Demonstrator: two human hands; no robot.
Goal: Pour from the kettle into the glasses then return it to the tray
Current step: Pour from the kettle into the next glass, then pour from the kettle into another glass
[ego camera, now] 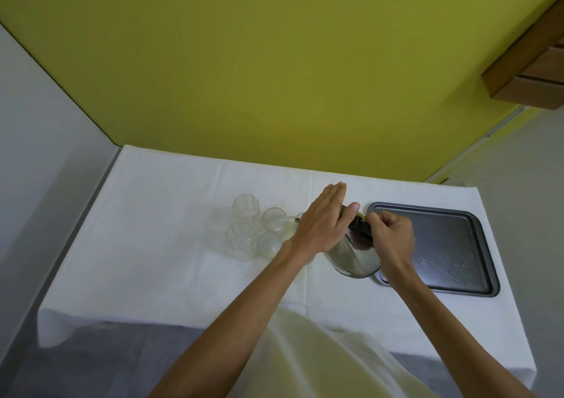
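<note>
A steel kettle [354,260] is tipped to the left above the table, its spout over a group of several clear glasses [255,230]. My right hand [389,236] is closed around the kettle's black handle. My left hand [323,219] lies flat on the kettle's lid with the fingers stretched out. Pale liquid shows in the glasses nearest the spout. One glass is partly hidden behind my left hand. The dark metal tray [457,223] lies to the right of the kettle with a few water drops on it.
A white cloth covers the table [171,260], which stands against a yellow wall. The table's front edge runs close to my body. A wooden shelf [531,71] hangs at the upper right.
</note>
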